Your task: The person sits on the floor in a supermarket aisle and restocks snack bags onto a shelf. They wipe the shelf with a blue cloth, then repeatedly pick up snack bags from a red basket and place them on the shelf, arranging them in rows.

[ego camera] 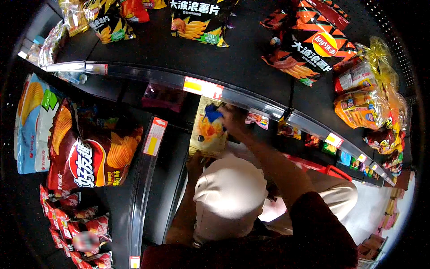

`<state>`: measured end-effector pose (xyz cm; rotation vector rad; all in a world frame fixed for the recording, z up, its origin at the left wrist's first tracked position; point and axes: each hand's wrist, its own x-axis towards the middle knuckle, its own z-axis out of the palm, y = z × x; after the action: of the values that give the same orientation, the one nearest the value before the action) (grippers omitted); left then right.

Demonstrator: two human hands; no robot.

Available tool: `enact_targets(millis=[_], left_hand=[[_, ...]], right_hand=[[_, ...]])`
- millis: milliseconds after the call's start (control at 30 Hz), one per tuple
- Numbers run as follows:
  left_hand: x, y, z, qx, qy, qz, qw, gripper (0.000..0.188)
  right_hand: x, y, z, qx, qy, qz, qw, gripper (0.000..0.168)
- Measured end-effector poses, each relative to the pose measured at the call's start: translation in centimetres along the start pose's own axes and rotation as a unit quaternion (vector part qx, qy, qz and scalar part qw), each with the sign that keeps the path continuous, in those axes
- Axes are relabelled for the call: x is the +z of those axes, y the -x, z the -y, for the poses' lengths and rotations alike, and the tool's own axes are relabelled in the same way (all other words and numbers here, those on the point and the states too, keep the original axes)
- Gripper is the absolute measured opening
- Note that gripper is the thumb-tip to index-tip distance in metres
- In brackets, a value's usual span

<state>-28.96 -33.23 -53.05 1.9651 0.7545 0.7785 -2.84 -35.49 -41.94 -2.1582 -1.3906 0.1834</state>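
A pale yellow snack bag [209,131], with a blue and orange picture on it, stands between my hands just under the edge of a black shelf. My left hand [196,162] grips its lower left corner, partly covered by my beige-clad knee [231,188]. At the bag's upper right side is my right hand [234,117], its fingers dim and blurred against the edge. A dark purple package [164,95] lies in shadow to the left of the bag.
Lay's bags [315,50] and other chip bags [198,25] occupy the upper shelf, whose clear price rail [255,102] crosses above my hands. At left, a large maroon chip bag [92,151] stands above small red packets [84,222]. A red basket [337,172] sits at right.
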Motion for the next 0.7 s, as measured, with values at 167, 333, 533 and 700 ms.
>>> enact_targets(millis=[167, 333, 533, 700], left_hand=[[-0.6, -0.1, 0.1, 0.026, -0.017, -0.017, 0.999, 0.034], [-1.0, -0.8, 0.9, 0.066, -0.048, -0.036, 0.996, 0.036], [-1.4, -1.6, 0.7, 0.046, -0.028, -0.052, 0.997, 0.037], [-1.7, -3.1, -1.4, -0.16, 0.158, -0.052, 0.973, 0.034]], right_hand=[[0.2, -2.6, -2.6, 0.057, 0.061, 0.042, 0.996, 0.035], [-0.1, -0.5, 2.5, 0.008, -0.081, 0.1, 0.992, 0.035], [-0.1, 2.1, 8.4, -0.106, -0.167, 0.138, 0.97, 0.029], [2.2, 2.7, 10.2, -0.111, -0.136, 0.135, 0.975, 0.032]])
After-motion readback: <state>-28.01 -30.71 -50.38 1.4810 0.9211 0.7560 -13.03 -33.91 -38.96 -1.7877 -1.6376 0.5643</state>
